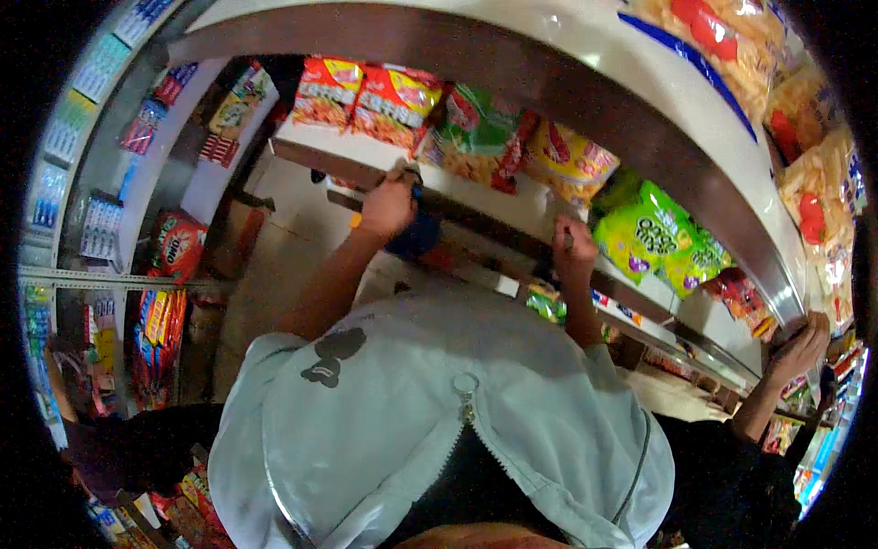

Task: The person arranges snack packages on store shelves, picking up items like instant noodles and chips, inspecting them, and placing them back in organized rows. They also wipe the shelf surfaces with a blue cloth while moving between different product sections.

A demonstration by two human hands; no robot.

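Note:
My left hand (388,209) is at the front edge of a white shelf (350,144), just below two red-and-yellow snack bags (396,103). Its fingers are curled and blurred, with something dark by the fingertips. A dark blue thing (413,235) shows below this hand; what it is I cannot tell. My right hand (575,246) is bent at the same shelf's edge, between a yellow snack bag (573,154) and bright green candy bags (648,237). Whether it grips anything is unclear. A green snack bag (480,123) stands between the two hands' positions.
An upper shelf with a brown edge (480,51) curves overhead, bearing clear bags of pale snacks (820,206). At right, another person's hand (802,346) touches this shelf's end. Another person's arm (62,388) shows at left, by shelves of packets (161,329). Tiled floor (295,199) lies below.

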